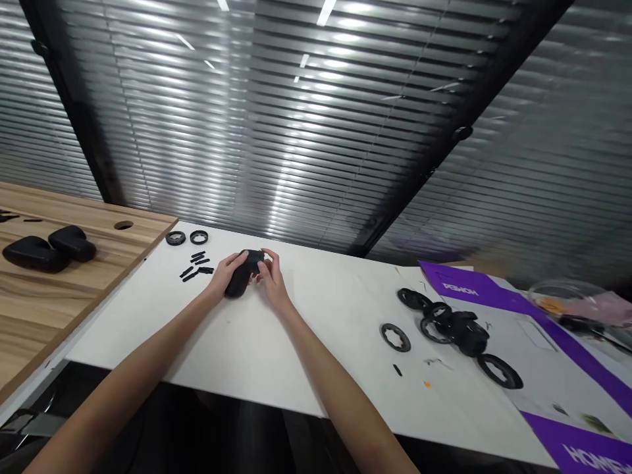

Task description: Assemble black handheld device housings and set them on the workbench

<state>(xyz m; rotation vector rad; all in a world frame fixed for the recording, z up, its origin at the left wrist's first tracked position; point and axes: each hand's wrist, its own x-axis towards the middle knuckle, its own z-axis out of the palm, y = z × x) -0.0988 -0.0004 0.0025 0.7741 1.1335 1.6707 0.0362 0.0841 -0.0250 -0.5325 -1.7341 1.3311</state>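
Observation:
My left hand (226,275) is wrapped around a black rounded plastic piece (237,282) with a bent, handle-like shape, held just above the white table. At its right end, the fingers of my right hand (271,276) are curled and pinch the edge. Whether a separate small part sits between those fingertips is too small to tell. Left of my hands lie several short black strips (198,262). Behind them are two black rings with notched inner edges, one ring (199,237) beside the other ring (176,237).
On the right are a loose notched ring (395,337), a heap of black rings and parts (464,329), and a purple-and-white printed sheet (523,329). Two black bent pieces (73,243) rest on the wooden table (44,299) at left. Blinds behind glass (247,131) border the far edge.

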